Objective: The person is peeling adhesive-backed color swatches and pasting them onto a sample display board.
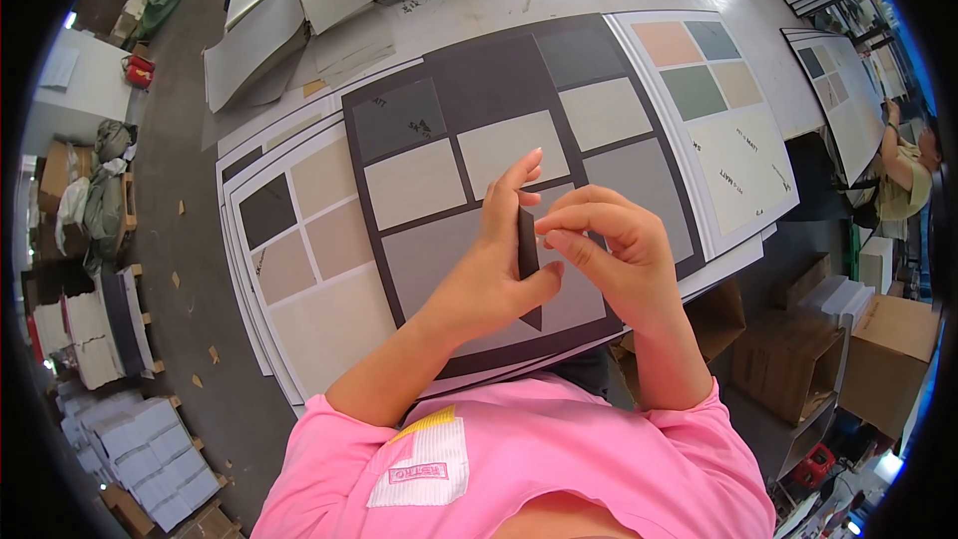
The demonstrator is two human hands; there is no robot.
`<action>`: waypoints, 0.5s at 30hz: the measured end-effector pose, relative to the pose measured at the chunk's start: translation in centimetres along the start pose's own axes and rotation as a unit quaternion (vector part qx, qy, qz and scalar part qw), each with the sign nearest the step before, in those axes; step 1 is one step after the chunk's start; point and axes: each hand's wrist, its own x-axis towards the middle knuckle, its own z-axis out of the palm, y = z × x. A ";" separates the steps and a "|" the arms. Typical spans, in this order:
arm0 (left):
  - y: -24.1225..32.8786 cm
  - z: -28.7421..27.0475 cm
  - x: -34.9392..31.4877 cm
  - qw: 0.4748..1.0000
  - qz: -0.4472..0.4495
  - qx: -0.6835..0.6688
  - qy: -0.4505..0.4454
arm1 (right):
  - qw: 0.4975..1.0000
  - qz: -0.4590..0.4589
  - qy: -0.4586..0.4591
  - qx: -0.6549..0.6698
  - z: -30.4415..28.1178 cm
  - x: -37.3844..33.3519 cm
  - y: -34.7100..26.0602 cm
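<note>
The left hand [496,260] stands upright with its fingers straight and its thumb pressed against a thin dark strip [528,258], holding it on edge above the work; the right hand [611,252] curls in from the other side, its fingertips [552,236] pinching at the strip's upper edge as if picking at a backing or a corner. Only 1 strip shows, ending in a point at the bottom. The grip looks slight, so the likeliest slip is the strip twisting free and dropping onto the dark sample board [479,90] beneath, where a dark piece would be hard to spot; a hard pick could also bend or tear it. That board carries 7 or so tiles in greys and creams, though the hands cover part of it, so the count is unsure. To the person's left, 1 pale board [329,319] shows 5 beige and brown tiles; to the right, 1 white board [743,170] shows 4 small pastel tiles and 1 large white one.
</note>
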 end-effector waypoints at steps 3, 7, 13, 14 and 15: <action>0.0 0.0 0.0 0.999 0.011 0.042 0.001 | 0.999 0.013 -0.001 -0.031 0.0 -0.1 -0.2; 0.2 0.1 0.0 0.998 0.011 0.069 -0.002 | 0.998 0.033 -0.007 -0.052 0.0 -0.1 -0.2; -0.2 0.1 -0.1 0.992 0.066 0.109 -0.011 | 0.999 0.041 -0.005 0.008 0.0 0.2 0.3; -0.1 0.0 -0.1 0.992 0.066 0.109 -0.011 | 0.994 0.073 0.010 0.079 -0.1 0.2 0.6; 0.0 -0.2 0.0 0.973 0.133 0.191 0.005 | 0.983 0.104 0.026 0.149 -0.5 0.3 1.1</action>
